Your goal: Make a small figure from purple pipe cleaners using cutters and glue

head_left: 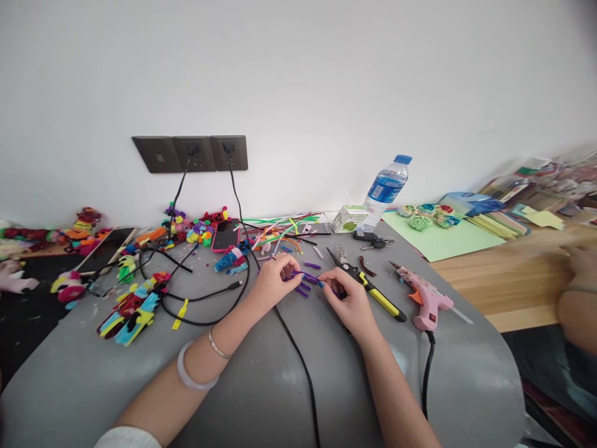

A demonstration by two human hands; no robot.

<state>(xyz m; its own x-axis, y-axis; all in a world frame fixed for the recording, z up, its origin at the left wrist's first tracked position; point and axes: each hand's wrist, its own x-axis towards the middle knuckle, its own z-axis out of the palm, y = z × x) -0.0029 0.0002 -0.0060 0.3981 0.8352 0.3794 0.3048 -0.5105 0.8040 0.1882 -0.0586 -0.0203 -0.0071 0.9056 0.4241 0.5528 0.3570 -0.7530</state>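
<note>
A purple pipe cleaner (308, 275) is stretched between my two hands above the grey table (261, 386). My left hand (276, 277) pinches its left end, fingers curled. Thumb and index finger of my right hand (344, 294) close on its right end. Several short purple pieces (303, 291) lie just under and behind it. To the right of my right hand rest black-and-yellow pliers (368, 285), partly behind that hand. A small dark brown piece (367, 266) lies beside the pliers.
A pink glue gun (429, 305) lies at right, its cord hanging frontward. Black cables (291, 336) cross the table. Pipe-cleaner figures (133, 311) crowd the left; a phone (226, 235), juice box (349, 219), keys (380, 241) and water bottle (385, 193) stand behind. Another person's arm (578, 292) shows at right.
</note>
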